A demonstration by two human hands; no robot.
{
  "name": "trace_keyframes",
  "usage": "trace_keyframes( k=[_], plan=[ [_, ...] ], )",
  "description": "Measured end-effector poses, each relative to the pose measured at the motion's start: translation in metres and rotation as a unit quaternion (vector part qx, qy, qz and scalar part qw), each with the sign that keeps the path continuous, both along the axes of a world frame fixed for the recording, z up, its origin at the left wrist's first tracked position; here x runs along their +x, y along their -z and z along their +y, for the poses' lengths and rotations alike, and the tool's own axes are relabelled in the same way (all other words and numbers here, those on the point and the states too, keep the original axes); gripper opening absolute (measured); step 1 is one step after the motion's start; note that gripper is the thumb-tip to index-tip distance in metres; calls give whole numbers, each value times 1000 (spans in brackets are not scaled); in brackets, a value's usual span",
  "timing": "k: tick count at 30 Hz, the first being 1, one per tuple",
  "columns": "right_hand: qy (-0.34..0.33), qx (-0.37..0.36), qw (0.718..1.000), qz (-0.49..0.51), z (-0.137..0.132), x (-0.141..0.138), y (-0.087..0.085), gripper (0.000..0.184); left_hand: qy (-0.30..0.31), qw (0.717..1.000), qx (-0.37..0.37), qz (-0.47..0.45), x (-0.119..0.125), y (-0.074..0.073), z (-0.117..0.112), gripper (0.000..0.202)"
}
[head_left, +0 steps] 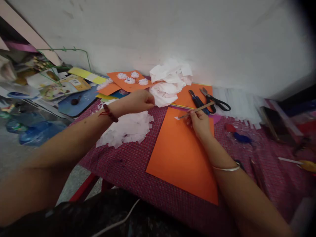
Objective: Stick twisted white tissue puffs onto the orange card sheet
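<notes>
From where I'm standing, the person's right hand is closed on a thin tan stick, gripped betw. thumb and fingers near its middle. Its dark tip points left, w/ a tiny white scrap right at the end; can't tell if the scrap is stuck to the tip or just lying under it. All this is over the far part of a plain orange sheet, which lies flat on the bench, on a purple checked cloth.

The left hand is curled inward, right by the near edge of some crumpled white paper; fingertips are hidden from here, so can't tell if it's holding anything. Below that forearm: a loose pile of torn white pieces.

Beyond the stick, a box cutter & black-handled scissors lie next to each other, partly on more orange paper. At the back left, an orange card bears several white tufts w/ purplish specks.

As for writing, nothing's legible: a yellowish booklet far left has a printed cover (pics + some small type, too blurry to read), and the clear wrapper at right, w/ red & blue bits, shows no readable label.
</notes>
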State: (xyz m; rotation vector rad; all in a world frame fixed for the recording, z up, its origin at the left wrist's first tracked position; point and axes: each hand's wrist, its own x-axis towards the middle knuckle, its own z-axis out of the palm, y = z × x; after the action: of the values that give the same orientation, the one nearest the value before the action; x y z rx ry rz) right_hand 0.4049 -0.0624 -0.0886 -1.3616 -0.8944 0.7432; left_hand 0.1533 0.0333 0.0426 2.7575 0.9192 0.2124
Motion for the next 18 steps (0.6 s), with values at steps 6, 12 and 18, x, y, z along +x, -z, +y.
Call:
trace_keyframes(
  k=[6, 12, 18],
  plan=[
    [6, 12, 1000, 28, 0, 3, 1, 29, 28, 998, 0, 52, -3, 44, -6, 11],
    [1, 11, 1000, 25, -1, 2, -1, 27, 21, 990, 118, 71, 8, 69, -14, 13],
    [7, 9, 999, 51, -1, 2, -3, 26, -83, 987, -93, -104, 2, 33, -2, 13]
  ],
)
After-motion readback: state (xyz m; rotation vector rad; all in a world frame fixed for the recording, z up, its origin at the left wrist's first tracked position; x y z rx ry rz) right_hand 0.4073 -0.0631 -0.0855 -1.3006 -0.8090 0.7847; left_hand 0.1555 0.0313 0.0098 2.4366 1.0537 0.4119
